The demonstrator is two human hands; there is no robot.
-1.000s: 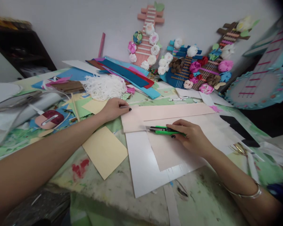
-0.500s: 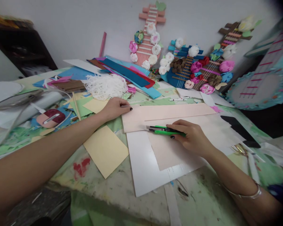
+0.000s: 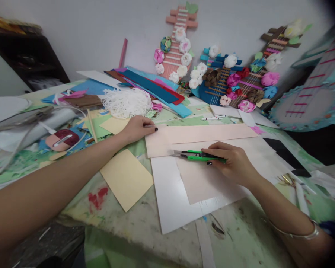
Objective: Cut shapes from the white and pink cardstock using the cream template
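My right hand (image 3: 234, 163) grips a green utility knife (image 3: 197, 155), its blade tip resting on a pale pink paper sheet (image 3: 201, 134) near the sheet's left end. My left hand (image 3: 138, 128) presses flat on the pink sheet's left corner, fingers together. The pink sheet lies over a white board (image 3: 169, 197) on the paint-stained table (image 3: 145, 219). A yellow card (image 3: 127, 178) lies just left of the board.
A heap of white string (image 3: 127, 102) and blue, red and pink paper strips (image 3: 153, 87) lie behind my left hand. Paper guitars with paper flowers (image 3: 220, 80) lean on the wall. Scissors (image 3: 289, 180) and a black paper scrap (image 3: 284, 154) lie at the right.
The knife and my right hand have shifted slightly to the right along the pink sheet. My left hand has stayed in place.
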